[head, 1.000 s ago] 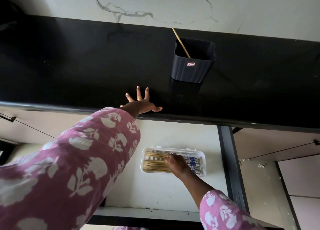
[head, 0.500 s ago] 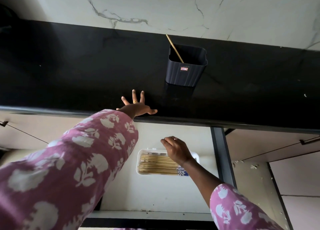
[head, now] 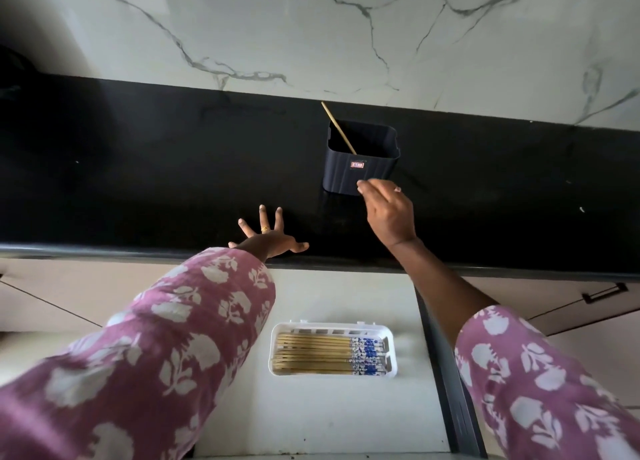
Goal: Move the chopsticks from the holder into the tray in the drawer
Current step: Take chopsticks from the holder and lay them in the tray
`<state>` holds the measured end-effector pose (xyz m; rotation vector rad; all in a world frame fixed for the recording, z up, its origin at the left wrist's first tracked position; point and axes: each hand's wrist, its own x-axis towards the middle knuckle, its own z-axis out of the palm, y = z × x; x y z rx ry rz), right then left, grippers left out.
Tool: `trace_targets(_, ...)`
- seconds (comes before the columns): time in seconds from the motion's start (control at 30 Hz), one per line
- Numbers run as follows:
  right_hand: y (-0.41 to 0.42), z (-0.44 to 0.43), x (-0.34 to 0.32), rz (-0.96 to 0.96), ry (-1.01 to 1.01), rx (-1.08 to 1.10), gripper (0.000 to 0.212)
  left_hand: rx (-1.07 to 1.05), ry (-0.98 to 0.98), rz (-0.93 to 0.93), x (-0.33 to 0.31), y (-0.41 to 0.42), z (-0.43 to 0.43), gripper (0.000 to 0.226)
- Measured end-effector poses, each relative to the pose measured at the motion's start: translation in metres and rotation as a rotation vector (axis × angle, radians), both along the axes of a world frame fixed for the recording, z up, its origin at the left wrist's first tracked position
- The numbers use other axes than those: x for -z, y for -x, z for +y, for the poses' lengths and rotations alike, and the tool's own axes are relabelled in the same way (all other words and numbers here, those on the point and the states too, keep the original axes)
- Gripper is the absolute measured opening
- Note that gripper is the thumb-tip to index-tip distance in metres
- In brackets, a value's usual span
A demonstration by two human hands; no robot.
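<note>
The lone chopstick [head: 337,127] sinks into the holder [head: 346,177], so its lower end is hidden. The right hand [head: 389,214] covers the holder's lower right corner. Its fingers [head: 362,183] curl away and blur, so contact cannot be told. The label [head: 356,164] is too small to read. The left sleeve [head: 156,355] runs off the left and bottom edges, hiding the left part of the drawer [head: 346,414]. The right sleeve [head: 536,383] is cut off at the bottom right.

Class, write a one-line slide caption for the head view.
Right hand near the holder holding one chopstick; left hand spread on the counter.
</note>
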<state>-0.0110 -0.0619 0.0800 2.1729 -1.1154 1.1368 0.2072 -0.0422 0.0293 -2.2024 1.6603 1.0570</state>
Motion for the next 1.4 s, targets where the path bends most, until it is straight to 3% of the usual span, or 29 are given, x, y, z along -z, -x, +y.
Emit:
trace_targets(0.2, -0.018, -0.052, -0.034, -0.080, -0.179, 0.032, 0.008, -0.013, -0.022, 0.032, 0.003, -0.003, -0.004, 0.107)
trace_targets(0.4, -0.038, -0.101, -0.054, -0.230, -0.750, 0.216, 0.018, -0.058, -0.026, 0.079, -0.005, 0.000, -0.001, 0.105)
trace_targets(0.6, -0.050, -0.144, -0.044, -0.254, -1.004, 0.431, 0.025, -0.066, -0.037, 0.059, -0.014, 0.003, 0.001, 0.103)
trace_targets(1.0, -0.062, -0.163, -0.034, -0.188, -0.971, 0.558, 0.029, -0.065, -0.068, 0.069, -0.013, 0.001, -0.001, 0.107)
trace_targets(1.2, -0.057, -0.153, -0.045, -0.276, -0.940, 0.444, 0.016, -0.064, -0.053, 0.065, -0.014, 0.002, 0.001, 0.105)
trace_targets(1.4, -0.044, -0.142, -0.083, -0.415, -0.732, 0.270, 0.018, -0.068, -0.051, 0.065, -0.016, 0.002, 0.002, 0.104)
